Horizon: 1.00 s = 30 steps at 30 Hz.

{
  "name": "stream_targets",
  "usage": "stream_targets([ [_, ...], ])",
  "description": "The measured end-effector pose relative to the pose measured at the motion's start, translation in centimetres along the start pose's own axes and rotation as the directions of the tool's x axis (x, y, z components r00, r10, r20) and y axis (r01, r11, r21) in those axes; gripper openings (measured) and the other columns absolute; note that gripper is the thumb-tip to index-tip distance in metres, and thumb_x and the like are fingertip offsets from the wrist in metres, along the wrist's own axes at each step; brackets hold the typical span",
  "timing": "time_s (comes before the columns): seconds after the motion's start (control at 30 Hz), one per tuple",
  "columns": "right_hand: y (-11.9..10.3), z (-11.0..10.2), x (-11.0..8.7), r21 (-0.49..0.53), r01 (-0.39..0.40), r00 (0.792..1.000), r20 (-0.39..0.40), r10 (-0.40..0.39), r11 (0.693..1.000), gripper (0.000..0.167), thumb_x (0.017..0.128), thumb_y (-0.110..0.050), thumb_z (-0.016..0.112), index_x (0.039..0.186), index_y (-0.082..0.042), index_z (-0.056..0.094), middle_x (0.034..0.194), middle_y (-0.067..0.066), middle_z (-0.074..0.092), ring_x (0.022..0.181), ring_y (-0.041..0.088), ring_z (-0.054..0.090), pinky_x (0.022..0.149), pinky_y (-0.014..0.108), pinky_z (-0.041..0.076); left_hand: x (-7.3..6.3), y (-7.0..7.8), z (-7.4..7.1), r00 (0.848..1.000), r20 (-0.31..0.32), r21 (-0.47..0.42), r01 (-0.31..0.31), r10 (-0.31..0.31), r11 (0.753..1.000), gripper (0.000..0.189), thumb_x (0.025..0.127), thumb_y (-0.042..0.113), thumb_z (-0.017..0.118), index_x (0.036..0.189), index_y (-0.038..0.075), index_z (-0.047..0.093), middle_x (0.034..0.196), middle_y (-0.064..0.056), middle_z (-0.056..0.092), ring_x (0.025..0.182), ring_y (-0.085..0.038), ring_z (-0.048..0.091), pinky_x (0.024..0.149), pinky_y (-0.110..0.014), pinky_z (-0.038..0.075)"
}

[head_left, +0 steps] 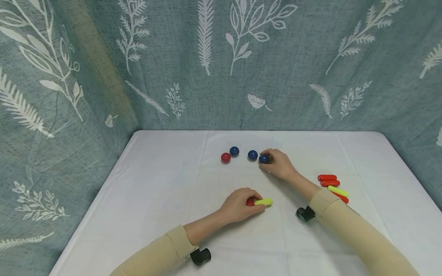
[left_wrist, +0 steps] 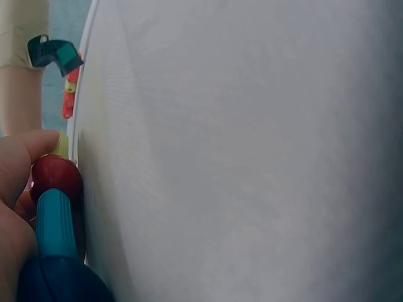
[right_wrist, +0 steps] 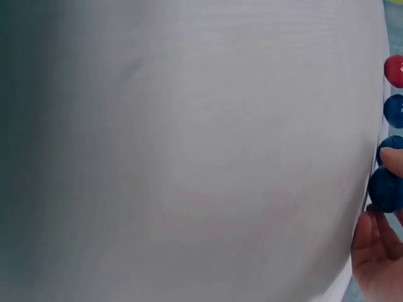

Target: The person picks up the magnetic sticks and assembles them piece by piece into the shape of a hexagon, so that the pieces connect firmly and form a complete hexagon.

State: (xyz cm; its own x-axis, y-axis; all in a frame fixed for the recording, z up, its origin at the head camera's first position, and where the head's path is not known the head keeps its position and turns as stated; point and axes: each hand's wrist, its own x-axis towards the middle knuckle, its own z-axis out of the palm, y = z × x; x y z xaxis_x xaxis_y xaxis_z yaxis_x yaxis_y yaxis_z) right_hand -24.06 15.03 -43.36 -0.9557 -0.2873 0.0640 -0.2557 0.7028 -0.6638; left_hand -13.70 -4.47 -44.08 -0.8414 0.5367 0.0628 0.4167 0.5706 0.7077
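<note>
My left hand holds a small assembly over the front middle of the table. It includes a yellow stick and a red ball, gripped between thumb and fingers. In the left wrist view a ribbed teal stick meets the same red ball, with a dark blue rounded piece at its lower end; the palm hides these from the head view. Farther back, my right hand pinches a blue ball between thumb and fingers. Just left of it sits another blue ball.
A third blue ball and a loose red ball lie close together farther left. On the right, under the right forearm's far side, red sticks and a yellow stick lie grouped. A patterned curtain hangs behind the white-covered table.
</note>
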Motion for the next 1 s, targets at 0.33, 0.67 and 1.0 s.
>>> stream_targets([
  [0.33,0.4,-0.9,-4.4,0.076,0.143,0.972,0.177,-0.155,0.987,0.043,0.086,-0.008,0.072,0.127,-0.006,0.061,0.116,0.012,0.062,0.092,0.021,0.057,0.077,0.034,0.049,-0.5,-0.8,-0.4,0.999,0.025,0.0,-0.026,0.026,1.0,0.02,0.088,0.029,0.073,0.101,0.013,0.072,0.092,0.006,0.065,0.08,-0.006,0.054,0.072,-0.02,0.044],
  [0.67,1.4,-1.5,-8.4,0.208,0.188,0.92,0.306,-0.246,0.96,0.039,0.089,-0.018,0.072,0.126,-0.016,0.061,0.121,-0.002,0.062,0.1,0.013,0.057,0.084,0.029,0.051,-1.0,-1.4,-1.7,0.999,0.03,-0.027,-0.025,0.026,0.999,0.019,0.089,0.025,0.073,0.103,0.013,0.072,0.094,0.005,0.066,0.082,-0.007,0.055,0.074,-0.021,0.046],
  [1.0,1.5,-1.1,-9.2,0.276,0.223,0.89,0.333,-0.311,0.935,0.042,0.089,-0.019,0.072,0.13,-0.013,0.061,0.12,-0.001,0.061,0.098,0.014,0.056,0.083,0.027,0.051,-0.8,-1.3,-1.7,0.999,0.031,-0.042,-0.013,0.015,0.999,0.019,0.088,0.023,0.073,0.104,0.013,0.072,0.092,0.007,0.065,0.081,-0.008,0.054,0.075,-0.021,0.046],
])
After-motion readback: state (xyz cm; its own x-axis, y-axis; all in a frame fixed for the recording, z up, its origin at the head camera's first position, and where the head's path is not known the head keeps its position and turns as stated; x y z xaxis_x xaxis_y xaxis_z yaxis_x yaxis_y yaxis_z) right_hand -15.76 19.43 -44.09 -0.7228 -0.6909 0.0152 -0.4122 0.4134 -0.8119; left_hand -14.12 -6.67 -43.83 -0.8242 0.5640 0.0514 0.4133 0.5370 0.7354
